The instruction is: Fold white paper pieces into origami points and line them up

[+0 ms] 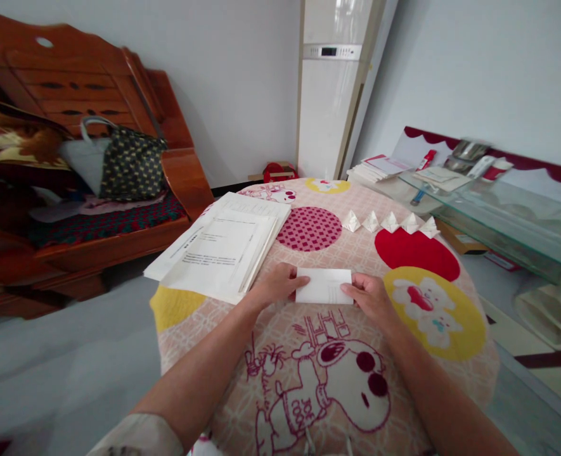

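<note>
Both hands, left hand (pixel 275 286) and right hand (pixel 369 297), pinch folded paper (pixel 324 285) flat on surface (pixel 432 354); paper stack (pixel 223 250) at 10 o'clock.

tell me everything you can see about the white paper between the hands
The white paper is a small, wide rectangle, apparently a sheet folded flat, with faint printed marks near its lower edge. It looks like thin office paper, smooth and uncrumpled. It lies flat on the cartoon-print tablecloth, near the table's middle. The left hand holds its left end and the right hand its right end; nothing else touches it.
</note>
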### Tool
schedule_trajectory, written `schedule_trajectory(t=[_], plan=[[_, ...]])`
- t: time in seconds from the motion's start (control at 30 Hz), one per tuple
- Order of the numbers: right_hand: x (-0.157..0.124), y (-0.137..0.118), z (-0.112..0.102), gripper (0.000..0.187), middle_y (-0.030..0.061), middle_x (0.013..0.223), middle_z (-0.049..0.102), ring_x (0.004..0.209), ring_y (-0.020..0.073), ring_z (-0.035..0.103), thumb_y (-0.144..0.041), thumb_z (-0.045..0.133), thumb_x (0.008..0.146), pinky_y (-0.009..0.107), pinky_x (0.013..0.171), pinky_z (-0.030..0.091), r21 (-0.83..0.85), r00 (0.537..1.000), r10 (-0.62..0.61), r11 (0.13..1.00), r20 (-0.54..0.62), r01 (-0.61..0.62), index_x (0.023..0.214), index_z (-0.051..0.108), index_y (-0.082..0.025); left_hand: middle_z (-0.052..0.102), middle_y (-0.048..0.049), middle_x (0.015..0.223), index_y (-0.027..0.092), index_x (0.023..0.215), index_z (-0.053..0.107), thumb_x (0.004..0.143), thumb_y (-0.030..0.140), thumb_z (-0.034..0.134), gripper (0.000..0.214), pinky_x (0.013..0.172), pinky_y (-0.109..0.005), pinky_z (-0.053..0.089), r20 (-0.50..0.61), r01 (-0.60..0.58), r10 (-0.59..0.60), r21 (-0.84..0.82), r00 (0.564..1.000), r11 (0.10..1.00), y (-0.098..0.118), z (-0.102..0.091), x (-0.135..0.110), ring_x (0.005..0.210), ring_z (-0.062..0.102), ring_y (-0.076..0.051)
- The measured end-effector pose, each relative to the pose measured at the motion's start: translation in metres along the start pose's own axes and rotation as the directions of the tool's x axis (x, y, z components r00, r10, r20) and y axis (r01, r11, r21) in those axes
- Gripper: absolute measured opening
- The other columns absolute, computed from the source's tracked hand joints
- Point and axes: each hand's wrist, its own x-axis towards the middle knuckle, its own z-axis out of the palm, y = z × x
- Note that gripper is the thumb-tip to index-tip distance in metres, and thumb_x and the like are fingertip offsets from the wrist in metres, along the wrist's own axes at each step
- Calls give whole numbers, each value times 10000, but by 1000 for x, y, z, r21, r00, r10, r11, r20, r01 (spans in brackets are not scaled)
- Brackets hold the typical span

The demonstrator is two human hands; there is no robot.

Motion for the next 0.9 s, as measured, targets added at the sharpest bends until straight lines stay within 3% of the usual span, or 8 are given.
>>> schedule_trajectory(t=[0.13, 0.23, 0.4, 0.47, 0.63, 0.9], plan=[[4, 3, 8, 480, 39, 705, 709, 605, 183, 601, -337, 660, 697, 271, 540, 435, -23, 992, -7, 1000, -128, 4, 1115, 722, -110, 607, 40, 554, 179, 824, 605, 760, 202, 666, 91, 519, -241, 387, -164, 3, 6, 55, 986, 998, 1, 5, 1, 514, 586, -144], [5, 4, 13, 571, 49, 728, 714, 651, 205, 628, -324, 655, 690, 297, 596, 467, -77, 981, -27, 997, -194, 12, 1210, 692, -91, 596, 65, 561, 162, 1060, 611, 743, 190, 705, 332, 562, -258, 413, -220, -3, 26, 103, 975, 995, 1, 5, 0, 536, 596, -151], [5, 0, 17, 621, -7, 641, 650, 577, 169, 554, -299, 628, 731, 285, 573, 423, -180, 970, -107, 981, -220, 68, 1321, 657, -108, 577, 99, 561, 146, 1272, 506, 705, 121, 709, 603, 607, -272, 434, -193, 4, 22, 133, 981, 991, 1, 5, -1, 539, 598, -152], [5, -2, 17, 548, -4, 635, 656, 571, 167, 552, -297, 628, 737, 285, 573, 420, -196, 969, -124, 977, -213, 81, 1254, 710, -132, 582, 94, 572, 140, 1305, 486, 713, 108, 695, 629, 647, -287, 448, -209, 7, 32, 180, 977, 984, 1, 7, -1, 566, 608, -160], [7, -2, 15, 232, 62, 704, 741, 642, 199, 635, -318, 624, 762, 298, 612, 453, -222, 967, -156, 969, -204, 110, 795, 797, -166, 589, 71, 605, 110, 1348, 458, 729, 100, 687, 660, 722, -318, 466, -245, 36, 31, 261, 969, 965, 3, 11, 0, 641, 618, -183], [6, 0, 16, 248, 77, 814, 786, 736, 218, 693, -295, 591, 793, 318, 716, 501, -322, 956, -207, 937, -210, 132, 806, 804, -169, 617, 50, 684, 122, 1400, 426, 762, 101, 669, 683, 781, -319, 478, -234, 35, 39, 308, 971, 951, 3, 12, -2, 703, 627, -176]])
